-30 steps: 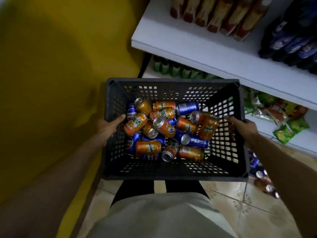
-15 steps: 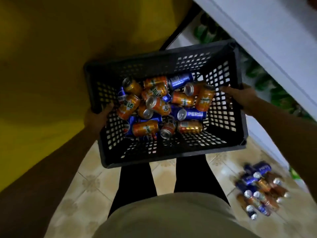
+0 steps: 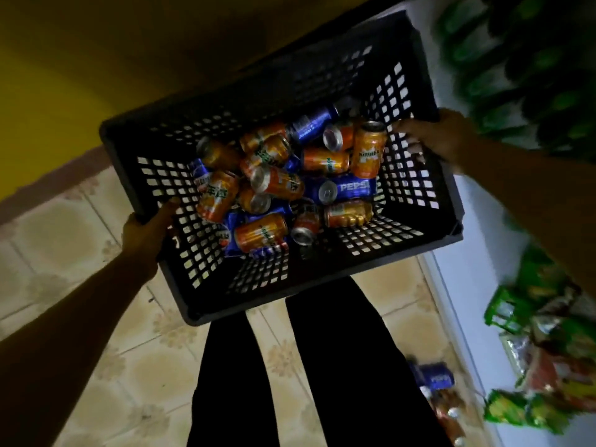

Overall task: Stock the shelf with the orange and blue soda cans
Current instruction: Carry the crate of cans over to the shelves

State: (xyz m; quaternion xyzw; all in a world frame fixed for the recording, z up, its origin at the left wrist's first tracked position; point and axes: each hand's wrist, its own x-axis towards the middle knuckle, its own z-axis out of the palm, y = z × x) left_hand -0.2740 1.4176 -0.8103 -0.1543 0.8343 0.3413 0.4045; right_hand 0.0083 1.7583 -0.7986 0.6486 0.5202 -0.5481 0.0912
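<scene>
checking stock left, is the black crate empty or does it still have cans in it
Not empty. The black perforated plastic crate holds a loose pile of orange soda cans and blue soda cans lying across its bottom, well below the rim.

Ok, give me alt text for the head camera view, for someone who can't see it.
Two hands, left hand and right hand, hold a dark crate by its side rims above a tiled floor. Orange cans and blue cans lie jumbled inside. More cans lie on the floor by a white shelf of blurred packets.
</scene>
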